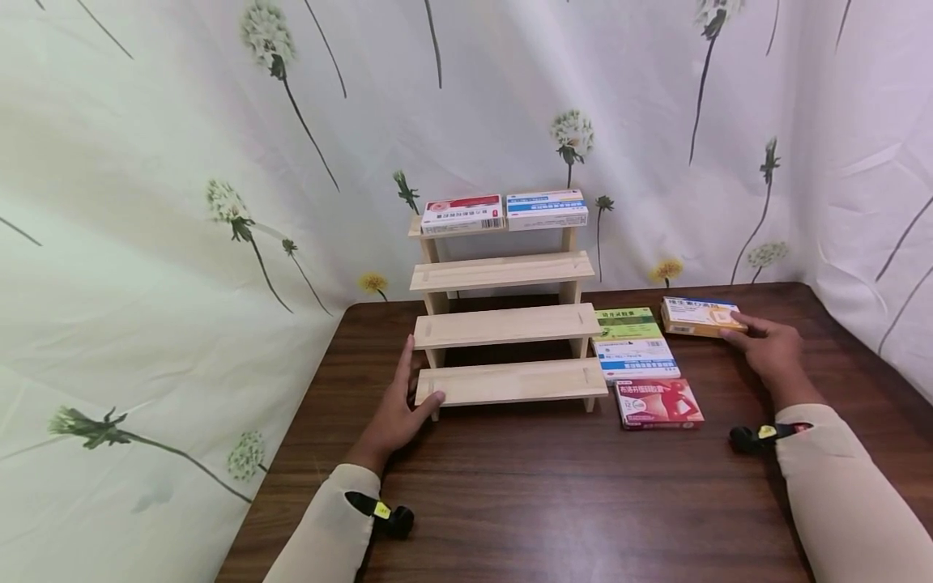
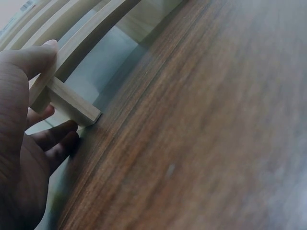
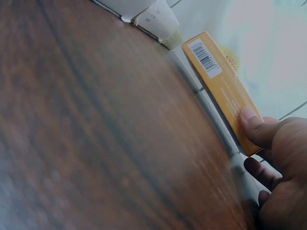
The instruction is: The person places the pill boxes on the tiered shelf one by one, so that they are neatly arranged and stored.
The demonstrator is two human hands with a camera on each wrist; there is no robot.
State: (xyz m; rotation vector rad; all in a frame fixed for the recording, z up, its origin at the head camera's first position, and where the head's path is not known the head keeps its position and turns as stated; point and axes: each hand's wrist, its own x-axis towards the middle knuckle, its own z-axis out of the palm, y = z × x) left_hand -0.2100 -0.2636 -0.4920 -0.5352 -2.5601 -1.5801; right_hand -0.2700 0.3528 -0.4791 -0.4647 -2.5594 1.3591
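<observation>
A light wooden stand with stepped shelves (image 1: pixel 503 326) rises from the brown table. At its left end is my left hand (image 1: pixel 394 417), the thumb over the lowest shelf and the other fingers along the side. The left wrist view shows those fingers by the stand's foot (image 2: pixel 74 103). Far to the right, my right hand (image 1: pixel 777 356) pinches one end of an orange-and-white medicine box (image 1: pixel 696 317). In the right wrist view, the thumb presses the box's orange side (image 3: pixel 223 91), which bears a barcode; its lower edge appears slightly raised off the table.
Two medicine boxes, one red-and-white (image 1: pixel 462 214) and one blue-and-white (image 1: pixel 547 210), lie on the top shelf. Right of the stand, a green box (image 1: pixel 627 324), a blue-and-white box (image 1: pixel 636 359) and a red box (image 1: pixel 659 403) form a column. A flowered cloth (image 1: pixel 474 121) hangs behind.
</observation>
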